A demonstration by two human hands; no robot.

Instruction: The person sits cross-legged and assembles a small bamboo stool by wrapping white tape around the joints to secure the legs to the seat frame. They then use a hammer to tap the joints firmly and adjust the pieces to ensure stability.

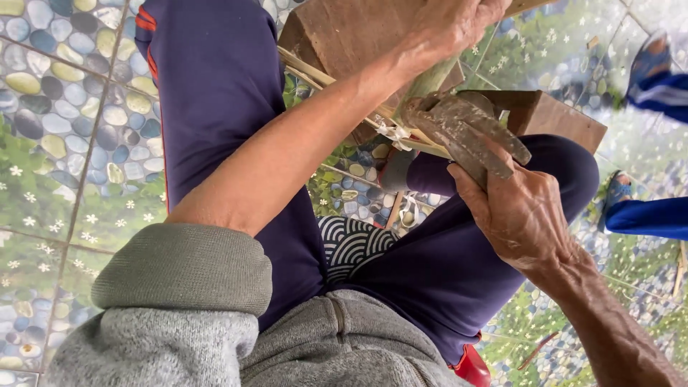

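Home floor, pebble-pattern tiles point(64, 122)

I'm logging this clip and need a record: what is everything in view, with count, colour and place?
blade tool: one, rusty brown, centre right, in the right hand
green stalk: one, pale green, top centre, under the left hand
wooden block: one, brown, top centre
thin strips: several, tan, beside the block
tiled floor: pebble and flower pattern, all round
another person's legs: blue, right edge
left hand: gripping the stalk
right hand: gripping the tool
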